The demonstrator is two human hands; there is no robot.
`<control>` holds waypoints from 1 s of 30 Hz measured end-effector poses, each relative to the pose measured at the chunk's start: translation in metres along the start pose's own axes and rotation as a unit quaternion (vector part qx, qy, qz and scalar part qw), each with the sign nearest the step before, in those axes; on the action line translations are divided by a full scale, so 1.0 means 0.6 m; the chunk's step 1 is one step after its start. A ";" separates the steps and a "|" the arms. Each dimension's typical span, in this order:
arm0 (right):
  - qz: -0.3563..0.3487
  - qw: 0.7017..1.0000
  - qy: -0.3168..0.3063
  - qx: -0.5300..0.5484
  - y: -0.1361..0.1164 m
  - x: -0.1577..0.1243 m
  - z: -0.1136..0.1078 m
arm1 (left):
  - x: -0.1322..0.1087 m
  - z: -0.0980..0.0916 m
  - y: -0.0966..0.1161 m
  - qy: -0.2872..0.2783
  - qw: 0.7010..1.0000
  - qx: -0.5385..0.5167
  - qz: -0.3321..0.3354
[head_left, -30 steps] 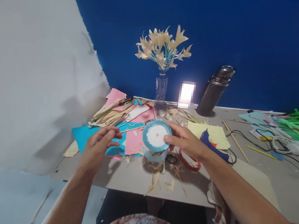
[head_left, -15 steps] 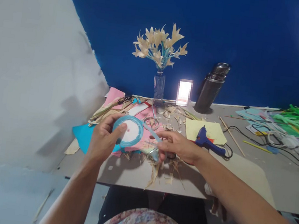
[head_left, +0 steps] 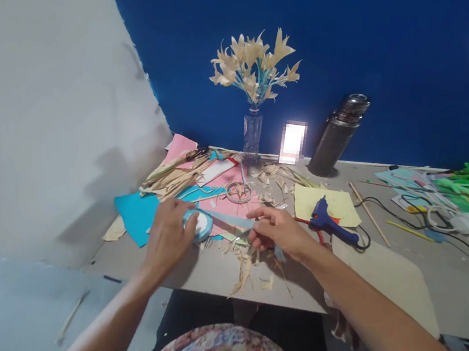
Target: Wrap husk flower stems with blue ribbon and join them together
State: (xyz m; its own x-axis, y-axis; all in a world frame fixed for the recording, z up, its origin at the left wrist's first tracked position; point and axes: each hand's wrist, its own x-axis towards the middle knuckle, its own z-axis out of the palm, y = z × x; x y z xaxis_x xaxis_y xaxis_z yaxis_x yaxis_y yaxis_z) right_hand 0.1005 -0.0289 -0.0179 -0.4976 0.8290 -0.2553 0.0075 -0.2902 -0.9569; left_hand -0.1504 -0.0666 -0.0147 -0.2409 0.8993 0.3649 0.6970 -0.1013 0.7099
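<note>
big blue wall (head_left: 362, 37) across the back, white wall (head_left: 48, 90) on the left, then a pretty messy table (head_left: 213, 278) up against them. back there you've got a bunch of pale flowers (head_left: 248, 66) stuck in a clear bottle (head_left: 251, 138), plus a dark flask (head_left: 336, 139) over to the right that looks tilted from here. blue paper (head_left: 133, 214) and pink paper (head_left: 224, 204) lie left of centre, dry husks (head_left: 174, 182) piled just behind. left hand (head_left: 170, 233) is closed around the spool (head_left: 201, 227), thumb on its white face, near the front edge of the table over the blue paper. right hand (head_left: 276, 233) is well apart from it, fingers mostly curled in, and seems to have the ribbon (head_left: 231, 219) pinched, with the strip running between it and the spool. glue gun (head_left: 331, 224) sits just right of that hand, partly over yellow paper (head_left: 302, 201). there's also a shiny metal bit (head_left: 244, 236) by the right fingertips, can't tell if it's held.
</note>
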 end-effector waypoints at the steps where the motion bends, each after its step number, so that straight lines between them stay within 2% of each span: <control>1: 0.000 1.000 -0.002 -0.001 0.002 -0.006 0.009 | -0.020 0.008 0.012 -0.045 0.997 -0.055 -0.043; 2: -0.003 1.000 -0.004 -0.004 0.006 -0.013 0.020 | -0.041 0.018 0.024 -0.113 0.979 -0.127 -0.107; 3: -0.007 1.000 -0.011 -0.009 0.010 -0.021 0.031 | -0.061 0.030 0.034 -0.193 0.940 -0.220 -0.174; 5: -0.014 0.999 -0.039 -0.023 0.017 -0.038 0.052 | -0.092 0.055 0.048 -0.260 0.832 -0.409 -0.269; 6: -0.019 0.997 -0.057 -0.040 0.018 -0.048 0.059 | -0.103 0.066 0.052 -0.259 0.789 -0.472 -0.296; 7: -0.024 0.994 -0.082 -0.067 0.017 -0.057 0.063 | -0.110 0.074 0.055 -0.244 0.760 -0.515 -0.313; 9: -0.048 0.974 -0.140 -0.170 0.010 -0.073 0.057 | -0.117 0.080 0.056 -0.207 0.734 -0.553 -0.336; 10: -0.062 0.954 -0.168 -0.239 0.004 -0.079 0.046 | -0.119 0.079 0.056 -0.194 0.730 -0.555 -0.348; 11: -0.083 0.933 -0.155 -0.314 -0.002 -0.082 0.030 | -0.120 0.074 0.055 -0.188 0.729 -0.550 -0.362; 12: -0.106 0.909 -0.091 -0.392 -0.008 -0.082 0.010 | -0.122 0.068 0.055 -0.187 0.729 -0.541 -0.375; 14: -0.111 0.826 0.050 -0.551 -0.018 -0.075 -0.035 | -0.129 0.054 0.053 -0.192 0.734 -0.520 -0.392; 15: -0.088 0.789 0.103 -0.599 -0.021 -0.069 -0.056 | -0.134 0.048 0.053 -0.195 0.738 -0.511 -0.395; 16: -0.069 0.766 0.123 -0.627 -0.022 -0.061 -0.076 | -0.138 0.044 0.053 -0.197 0.745 -0.503 -0.393; 18: -0.047 0.746 0.121 -0.653 -0.023 -0.045 -0.101 | -0.146 0.038 0.053 -0.197 0.759 -0.485 -0.386; 20: -0.043 0.737 0.101 -0.667 -0.019 -0.032 -0.105 | -0.149 0.036 0.054 -0.194 0.777 -0.467 -0.376; 25: -0.095 0.719 0.013 -0.688 0.001 -0.010 -0.062 | -0.138 0.034 0.054 -0.191 0.800 -0.441 -0.359; 28: -0.101 0.709 0.009 -0.697 0.009 -0.004 -0.043 | -0.131 0.031 0.053 -0.176 0.805 -0.441 -0.355; 30: -0.097 0.718 0.014 -0.689 0.009 -0.007 -0.041 | -0.127 0.028 0.051 -0.159 0.809 -0.445 -0.351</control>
State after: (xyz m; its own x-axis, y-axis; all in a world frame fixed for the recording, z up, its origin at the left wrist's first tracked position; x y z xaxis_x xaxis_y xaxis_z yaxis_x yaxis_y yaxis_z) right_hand 0.1241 -0.0222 -0.0254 -0.5881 0.8046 -0.0824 0.8008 0.5649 -0.1991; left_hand -0.0991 -0.1310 -0.0309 -0.0809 0.9179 -0.3886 -0.3313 0.3430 0.8790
